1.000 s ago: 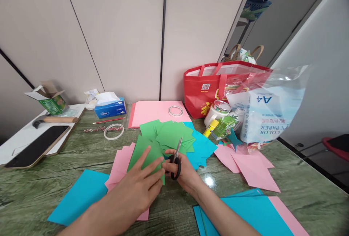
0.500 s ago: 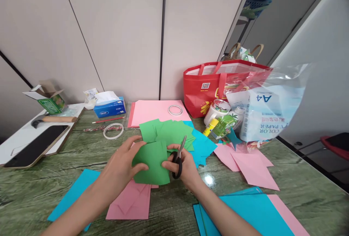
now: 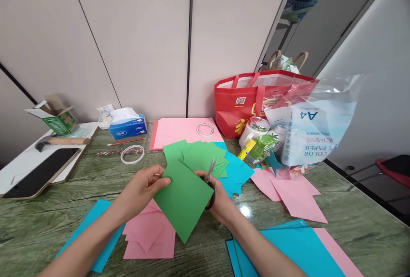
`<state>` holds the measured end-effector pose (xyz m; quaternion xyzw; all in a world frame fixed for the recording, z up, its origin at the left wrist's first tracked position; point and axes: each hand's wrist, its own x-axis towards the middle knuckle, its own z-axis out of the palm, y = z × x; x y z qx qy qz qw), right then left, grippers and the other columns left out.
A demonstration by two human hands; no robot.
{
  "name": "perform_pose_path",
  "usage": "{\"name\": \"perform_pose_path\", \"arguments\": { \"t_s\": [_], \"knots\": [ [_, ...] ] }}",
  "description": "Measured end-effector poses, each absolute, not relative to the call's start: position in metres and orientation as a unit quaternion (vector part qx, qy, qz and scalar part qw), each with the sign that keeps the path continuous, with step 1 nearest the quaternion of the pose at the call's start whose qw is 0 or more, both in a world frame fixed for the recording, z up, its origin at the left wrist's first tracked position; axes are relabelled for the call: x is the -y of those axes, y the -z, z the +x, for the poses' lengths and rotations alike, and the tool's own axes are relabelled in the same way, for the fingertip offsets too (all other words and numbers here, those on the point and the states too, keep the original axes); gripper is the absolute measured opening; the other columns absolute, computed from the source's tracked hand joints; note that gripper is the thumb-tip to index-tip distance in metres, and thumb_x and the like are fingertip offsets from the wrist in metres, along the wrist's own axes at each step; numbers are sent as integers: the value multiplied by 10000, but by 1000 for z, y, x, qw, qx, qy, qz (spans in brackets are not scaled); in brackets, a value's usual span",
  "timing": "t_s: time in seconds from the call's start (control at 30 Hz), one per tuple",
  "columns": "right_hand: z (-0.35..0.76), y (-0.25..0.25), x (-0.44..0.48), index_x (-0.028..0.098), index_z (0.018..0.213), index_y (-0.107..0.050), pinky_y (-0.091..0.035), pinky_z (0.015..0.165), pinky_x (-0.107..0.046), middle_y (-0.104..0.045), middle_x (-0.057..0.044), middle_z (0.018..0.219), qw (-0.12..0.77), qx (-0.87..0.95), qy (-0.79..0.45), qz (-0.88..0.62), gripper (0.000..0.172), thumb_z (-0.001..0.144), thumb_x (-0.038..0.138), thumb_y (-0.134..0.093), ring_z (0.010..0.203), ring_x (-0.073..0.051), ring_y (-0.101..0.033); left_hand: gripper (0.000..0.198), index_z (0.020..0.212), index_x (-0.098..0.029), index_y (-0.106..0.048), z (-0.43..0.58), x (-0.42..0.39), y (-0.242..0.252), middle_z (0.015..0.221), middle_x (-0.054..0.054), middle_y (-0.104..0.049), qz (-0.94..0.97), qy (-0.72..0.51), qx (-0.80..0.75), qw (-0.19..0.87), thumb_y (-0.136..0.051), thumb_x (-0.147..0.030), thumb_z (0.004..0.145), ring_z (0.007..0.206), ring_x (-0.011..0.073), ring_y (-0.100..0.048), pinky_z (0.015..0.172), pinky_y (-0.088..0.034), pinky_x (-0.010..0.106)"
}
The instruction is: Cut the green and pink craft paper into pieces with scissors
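Note:
My left hand (image 3: 141,191) pinches the left corner of a green paper sheet (image 3: 184,200), which is lifted off the table and tilted like a diamond. My right hand (image 3: 219,200) grips black-handled scissors (image 3: 210,183), their blades pointing up and away; its thumb also touches the sheet's right edge. The sheet hides most of the scissor handles. A pile of green squares (image 3: 198,157) lies just behind my hands, with pink sheets (image 3: 150,234) under my left wrist.
Blue sheets (image 3: 294,251) lie near right and near left. A red bag (image 3: 253,102), a plastic A4 paper pack (image 3: 314,132), jars and a glue stick (image 3: 246,151) stand at back right. Tape rolls, a tissue box (image 3: 128,126), a phone (image 3: 41,172) sit at left.
My left hand went from pressing flat on the green paper to pinching it, then lifted and turned the sheet toward me. The scissors hand stayed almost in place.

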<state>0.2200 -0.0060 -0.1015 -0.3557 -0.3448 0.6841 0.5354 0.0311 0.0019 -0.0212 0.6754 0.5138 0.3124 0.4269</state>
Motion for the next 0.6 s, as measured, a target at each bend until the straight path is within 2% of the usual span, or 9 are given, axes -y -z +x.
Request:
{"name": "perform_pose_path", "arguments": {
  "t_s": [0.13, 0.23, 0.33, 0.43, 0.53, 0.6],
  "knots": [
    [214, 110, 11, 242, 1002, -625, -462, 765, -336, -672, -29, 901, 529, 375, -690, -323, 427, 609, 351, -749, 800, -206, -611, 187, 692, -201, -560, 35, 2, 23, 530, -38, -493, 691, -294, -504, 428, -530, -374, 758, 526, 148, -495, 467, -385, 233],
    [212, 109, 14, 266, 1076, -591, -452, 820, -347, -663, -31, 978, 531, 374, -698, -303, 442, 665, 392, -699, 898, -219, -603, 215, 838, -203, -601, 41, 6, 27, 678, 14, -600, 702, -291, -479, 440, -499, -384, 786, 672, 191, -571, 555, -463, 274],
    [211, 102, 17, 265, 1087, -581, -477, 766, -326, -665, -27, 912, 512, 402, -702, -289, 454, 678, 438, -671, 871, -217, -609, 243, 938, -215, -596, 46, 9, 38, 869, 55, -639, 720, -307, -450, 430, -489, -380, 796, 797, 207, -589, 649, -497, 314],
    [211, 98, 20, 250, 1064, -584, -492, 646, -296, -651, -18, 774, 481, 443, -703, -281, 445, 685, 474, -649, 774, -209, -612, 188, 874, -225, -603, 49, 9, 47, 993, 67, -623, 733, -307, -443, 414, -501, -359, 791, 868, 206, -586, 717, -493, 317],
    [209, 100, 18, 233, 961, -616, -473, 582, -279, -630, -5, 714, 492, 437, -697, -285, 383, 643, 428, -700, 681, -190, -590, 169, 797, -223, -604, 49, 8, 44, 918, 57, -636, 725, -303, -467, 405, -510, -363, 785, 856, 212, -590, 703, -490, 306],
    [211, 103, 14, 222, 866, -628, -460, 570, -274, -621, 4, 703, 529, 411, -673, -314, 331, 590, 354, -752, 639, -172, -565, 196, 781, -217, -599, 46, 5, 36, 792, 37, -635, 697, -321, -489, 415, -503, -388, 787, 763, 204, -595, 645, -490, 299]
  ]
}}
